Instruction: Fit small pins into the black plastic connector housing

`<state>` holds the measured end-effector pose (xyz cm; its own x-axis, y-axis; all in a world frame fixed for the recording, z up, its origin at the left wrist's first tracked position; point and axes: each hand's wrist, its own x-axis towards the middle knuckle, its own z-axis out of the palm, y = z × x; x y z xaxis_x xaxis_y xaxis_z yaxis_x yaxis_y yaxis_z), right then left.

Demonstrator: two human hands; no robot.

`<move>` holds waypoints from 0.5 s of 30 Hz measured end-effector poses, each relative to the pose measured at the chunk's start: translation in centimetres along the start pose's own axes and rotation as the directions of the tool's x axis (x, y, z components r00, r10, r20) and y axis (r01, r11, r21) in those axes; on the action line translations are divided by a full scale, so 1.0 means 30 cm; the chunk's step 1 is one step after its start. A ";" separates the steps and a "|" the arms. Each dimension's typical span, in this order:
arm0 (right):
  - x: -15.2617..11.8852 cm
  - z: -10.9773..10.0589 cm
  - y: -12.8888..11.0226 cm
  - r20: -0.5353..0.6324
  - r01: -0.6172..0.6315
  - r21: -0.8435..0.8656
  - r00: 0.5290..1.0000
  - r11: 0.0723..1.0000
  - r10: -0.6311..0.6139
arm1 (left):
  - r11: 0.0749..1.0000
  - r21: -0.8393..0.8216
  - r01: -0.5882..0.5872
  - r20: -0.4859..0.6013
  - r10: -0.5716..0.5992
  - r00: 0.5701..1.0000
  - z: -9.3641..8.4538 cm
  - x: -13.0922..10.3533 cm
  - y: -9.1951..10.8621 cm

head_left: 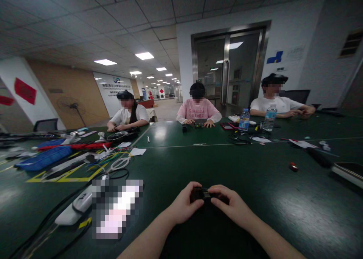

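Between my two hands is a small dark object, gripped from both sides close to the near edge of the green table. My left hand curls round its left end, thumb below and fingers above. On the other end, my right hand pinches it in the same way. The fingers cover most of the object, and its kind is too small and dark to make out.
To the left lie a white power strip, a blurred-out bright rectangle, a blue basket and coiled cables. A small red and black item lies right. Water bottles stand farther back. Three people sit across the table.
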<state>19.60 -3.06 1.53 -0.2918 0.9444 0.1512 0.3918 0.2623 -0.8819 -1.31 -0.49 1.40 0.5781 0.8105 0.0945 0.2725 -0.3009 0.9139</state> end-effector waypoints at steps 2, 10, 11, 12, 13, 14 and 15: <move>0.001 0.003 0.006 -0.006 -0.013 -0.004 1.000 1.000 0.013 | 1.000 -0.017 -0.001 0.001 0.001 1.000 0.000 0.002 0.000; -0.002 0.002 -0.001 0.004 -0.053 0.001 0.999 0.999 0.053 | 0.999 -0.038 0.014 -0.018 -0.015 1.000 0.001 0.010 -0.019; -0.003 0.001 0.000 0.004 -0.053 0.001 0.999 0.999 0.053 | 0.999 -0.031 0.021 -0.017 -0.021 1.000 0.001 0.011 -0.019; -0.003 0.001 0.001 0.003 -0.053 -0.002 0.999 0.999 0.053 | 0.999 -0.025 0.021 -0.014 -0.021 1.000 0.000 0.011 -0.018; -0.004 0.001 0.002 0.001 -0.054 -0.008 0.999 0.999 0.054 | 1.000 -0.022 0.017 -0.008 -0.017 1.000 0.000 0.011 -0.016; -0.005 0.000 0.002 -0.003 -0.056 -0.016 0.998 0.998 0.056 | 1.000 -0.023 0.011 -0.002 -0.012 1.000 0.000 0.011 -0.014; -0.005 0.000 0.000 -0.006 -0.057 -0.023 0.998 0.998 0.057 | 1.000 -0.026 0.005 0.002 -0.005 1.000 0.000 0.010 -0.012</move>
<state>19.64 -3.20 1.51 -0.2639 0.9590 0.1034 0.4279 0.2125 -0.8785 -1.24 -0.14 1.11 0.5778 0.8113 0.0890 0.2555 -0.2834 0.9243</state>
